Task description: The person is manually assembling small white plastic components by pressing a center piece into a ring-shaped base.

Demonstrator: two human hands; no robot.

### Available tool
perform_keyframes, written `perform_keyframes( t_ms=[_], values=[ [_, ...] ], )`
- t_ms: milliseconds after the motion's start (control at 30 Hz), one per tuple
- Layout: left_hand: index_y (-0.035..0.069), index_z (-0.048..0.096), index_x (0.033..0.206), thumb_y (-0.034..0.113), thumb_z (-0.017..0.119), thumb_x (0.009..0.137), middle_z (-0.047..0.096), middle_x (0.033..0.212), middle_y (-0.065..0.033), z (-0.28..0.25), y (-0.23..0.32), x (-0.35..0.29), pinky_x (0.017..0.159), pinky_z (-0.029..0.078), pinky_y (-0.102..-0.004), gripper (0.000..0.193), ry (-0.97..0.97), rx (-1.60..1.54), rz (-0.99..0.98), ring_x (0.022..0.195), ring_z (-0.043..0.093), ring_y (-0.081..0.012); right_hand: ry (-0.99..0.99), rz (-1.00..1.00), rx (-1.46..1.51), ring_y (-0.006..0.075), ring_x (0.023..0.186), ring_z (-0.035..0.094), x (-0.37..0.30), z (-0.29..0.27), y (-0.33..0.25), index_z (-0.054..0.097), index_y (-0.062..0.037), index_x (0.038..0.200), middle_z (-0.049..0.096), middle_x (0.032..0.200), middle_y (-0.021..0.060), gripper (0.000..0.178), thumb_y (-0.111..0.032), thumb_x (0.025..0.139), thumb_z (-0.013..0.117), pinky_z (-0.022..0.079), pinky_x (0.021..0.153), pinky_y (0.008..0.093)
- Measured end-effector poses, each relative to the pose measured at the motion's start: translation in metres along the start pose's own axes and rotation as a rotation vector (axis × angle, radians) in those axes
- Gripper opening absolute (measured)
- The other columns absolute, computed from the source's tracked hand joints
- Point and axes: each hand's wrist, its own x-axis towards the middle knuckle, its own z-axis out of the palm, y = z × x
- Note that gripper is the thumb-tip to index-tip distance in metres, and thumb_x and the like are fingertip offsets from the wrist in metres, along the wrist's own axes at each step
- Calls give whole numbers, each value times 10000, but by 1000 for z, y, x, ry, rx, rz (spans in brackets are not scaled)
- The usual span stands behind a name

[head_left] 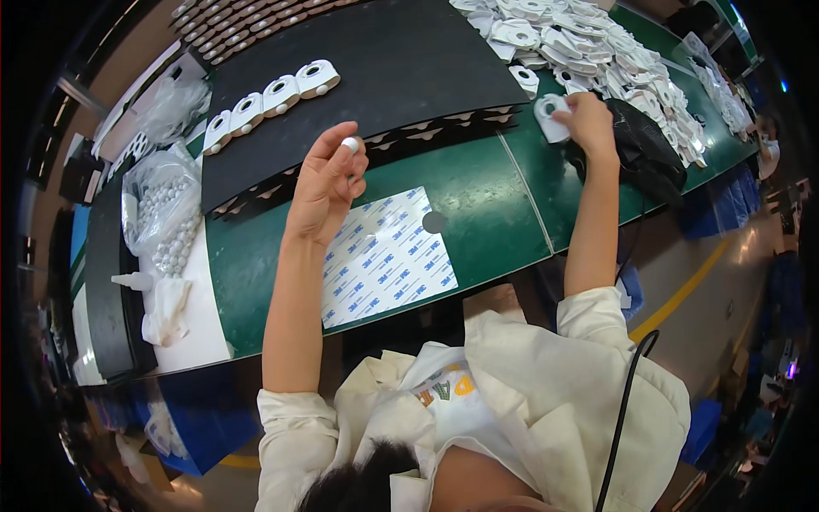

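Observation:
My left hand is raised above the near edge of the black sheets, its thumb and fingers pinching a small white ball. Farther right, my right hand grips a flat white plastic piece with a round hole, beside a heap of similar pieces. A short row of such white pieces lies on the top black sheet, each with a ball-like knob at its near edge. Under my left wrist is a white sheet with blue print.
Clear plastic bags of white balls lie at the left, near a small white nozzle bottle. A black bag sits right of my right wrist. More rows of pieces stand at the far left. The green table ends close before me.

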Motion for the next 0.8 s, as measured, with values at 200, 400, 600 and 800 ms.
perform_keyframes(
  t_ms=[200,400,600,800],
  values=[
    [45,561,1054,141,619,834,574,888,-46,-5,5,1,510,399,-178,247,29,-77,73,699,475,-71,403,-115,257,193,683,603,-26,-24,-46,645,-23,913,638,757,111,225,-220,808,614,444,643,289],
    [47,583,1066,168,604,849,584,922,-46,-17,7,3,499,375,-173,249,9,-131,74,689,451,-69,-274,-451,1275,88,782,567,-102,9,-129,603,16,1028,622,877,34,193,-44,854,545,447,729,212],
    [75,588,1074,121,615,834,599,970,-58,-16,7,4,497,384,-176,246,25,-120,135,666,476,-59,-708,-439,1207,76,768,548,-144,41,-153,567,2,994,600,877,30,152,-60,857,541,446,708,213],
    [82,597,1058,135,621,831,605,970,-60,-18,6,5,495,388,-178,234,1,-119,131,655,478,-56,-700,-473,1096,63,716,526,-158,47,-156,541,-9,979,587,827,32,135,-88,871,536,433,658,198]
  ],
)
